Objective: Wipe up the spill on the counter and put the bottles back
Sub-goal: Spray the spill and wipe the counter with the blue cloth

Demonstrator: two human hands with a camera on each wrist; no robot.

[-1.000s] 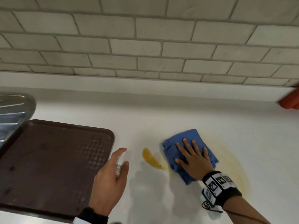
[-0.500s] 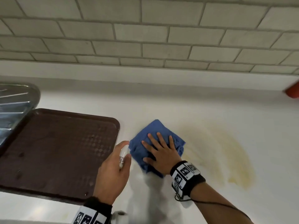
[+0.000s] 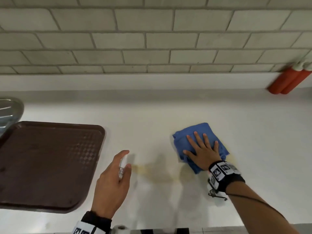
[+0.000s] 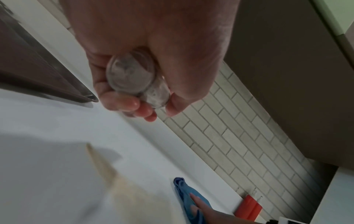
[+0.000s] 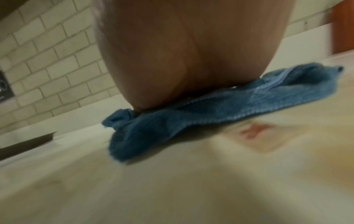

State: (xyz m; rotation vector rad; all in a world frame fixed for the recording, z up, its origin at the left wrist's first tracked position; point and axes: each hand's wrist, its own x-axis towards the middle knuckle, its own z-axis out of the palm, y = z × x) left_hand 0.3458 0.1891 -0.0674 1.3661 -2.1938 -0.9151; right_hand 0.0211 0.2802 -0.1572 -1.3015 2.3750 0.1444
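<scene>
My right hand [image 3: 201, 148] lies flat with spread fingers on a folded blue cloth [image 3: 185, 137] [image 5: 220, 106] [image 4: 184, 194], pressing it onto the white counter [image 3: 152, 115]. A faint yellow smear [image 3: 152, 173] [image 4: 107, 169] streaks the counter left of the cloth, and more yellow film [image 5: 268, 145] shows beside it. My left hand [image 3: 113, 179] [image 4: 149, 84] grips a small clear spray bottle [image 3: 122, 166] [image 4: 134, 75] above the counter, index finger over its top. Two red bottles [image 3: 287, 81] [image 4: 249, 207] with white caps stand at the back right against the wall.
A dark brown tray [image 3: 47, 162] lies on the counter at the left, close to my left hand. A steel sink drainer [image 3: 8, 112] shows behind it. A tiled wall [image 3: 152, 39] backs the counter. The counter's front edge runs just below my wrists.
My right hand has swept the blue cloth from beside the left hand back to the right. The thick yellow blob is now a thin smear. The left hand keeps holding the spray bottle.
</scene>
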